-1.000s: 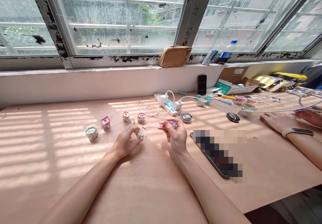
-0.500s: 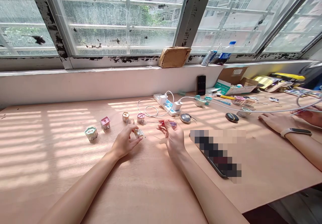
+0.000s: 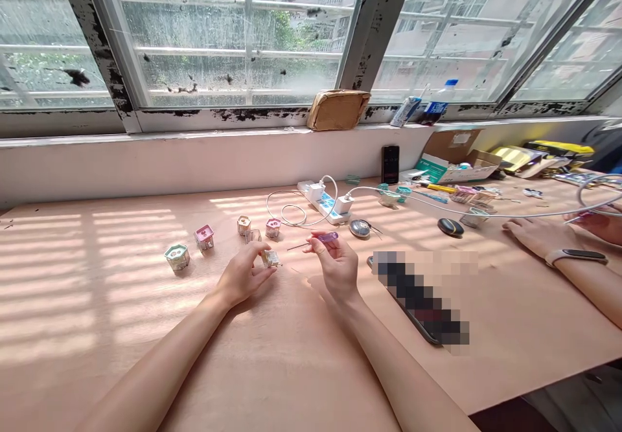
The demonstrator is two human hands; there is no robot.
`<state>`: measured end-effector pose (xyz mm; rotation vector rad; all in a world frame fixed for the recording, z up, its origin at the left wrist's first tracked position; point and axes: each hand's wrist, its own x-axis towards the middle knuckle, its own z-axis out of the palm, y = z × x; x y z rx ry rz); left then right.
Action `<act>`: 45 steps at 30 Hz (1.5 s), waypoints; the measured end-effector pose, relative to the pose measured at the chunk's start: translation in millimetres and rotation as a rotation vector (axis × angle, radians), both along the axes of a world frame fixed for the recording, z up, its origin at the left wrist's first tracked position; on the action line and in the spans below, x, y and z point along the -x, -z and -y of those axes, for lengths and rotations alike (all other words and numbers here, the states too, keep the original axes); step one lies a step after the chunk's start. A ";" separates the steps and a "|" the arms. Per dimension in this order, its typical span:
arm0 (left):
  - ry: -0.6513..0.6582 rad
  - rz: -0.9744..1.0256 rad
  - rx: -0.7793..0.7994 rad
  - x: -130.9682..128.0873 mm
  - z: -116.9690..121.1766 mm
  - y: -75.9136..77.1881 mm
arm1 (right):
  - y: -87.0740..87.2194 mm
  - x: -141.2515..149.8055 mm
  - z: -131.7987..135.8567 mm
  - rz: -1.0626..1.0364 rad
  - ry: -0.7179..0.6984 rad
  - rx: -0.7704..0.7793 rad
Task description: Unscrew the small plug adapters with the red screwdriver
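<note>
Between the fingers of my left hand (image 3: 247, 271) is a small clear box with a pale yellowish end (image 3: 271, 259), lying on its side near the table. My right hand (image 3: 336, 265) grips a screwdriver (image 3: 328, 238) by its purple and red handle. The thin shaft points left, its tip a short way from the box. Beyond my left hand stand a small box with an orange top (image 3: 243, 225), one with a pink top (image 3: 273, 227) and a clear piece (image 3: 252, 236). Farther left are another pink-topped box (image 3: 205, 238) and a green-topped one (image 3: 176, 258).
A white power strip (image 3: 323, 203) with plugged-in chargers and cables lies beyond my right hand. A round silver object (image 3: 359, 228) and a phone (image 3: 413, 302) lie to the right. At far right are a co-worker's hands (image 3: 532, 238), near loose parts and an open carton (image 3: 459, 166).
The screwdriver has turned in my right hand: its shaft now slants down to the left instead of lying nearly level. My left hand keeps the box in almost the same place.
</note>
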<state>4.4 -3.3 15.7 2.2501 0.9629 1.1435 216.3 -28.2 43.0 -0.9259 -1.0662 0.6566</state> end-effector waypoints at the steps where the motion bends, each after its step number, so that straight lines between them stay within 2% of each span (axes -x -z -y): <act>1: 0.004 -0.014 -0.020 -0.2 -0.1 0.5 | -0.5 0.9 1.7 0.031 -0.002 -0.015; 5: 0.047 -0.061 -0.105 -1.3 -0.9 1.8 | -0.5 5.9 9.1 0.121 -0.048 -0.045; 13: 0.126 -0.144 -0.169 -3.3 -1.7 1.8 | -3.2 11.3 18.0 0.235 -0.113 -0.049; 22: 0.141 -0.155 -0.128 -3.9 0.9 0.6 | -8.0 14.6 20.2 0.288 -0.168 -0.072; 35: 0.169 -0.162 -0.185 -1.7 3.2 -1.5 | -5.6 15.6 18.1 0.199 -0.170 -0.050; 45: 0.176 -0.128 -0.161 -1.3 4.3 -3.3 | -6.0 14.8 19.3 0.164 -0.150 -0.038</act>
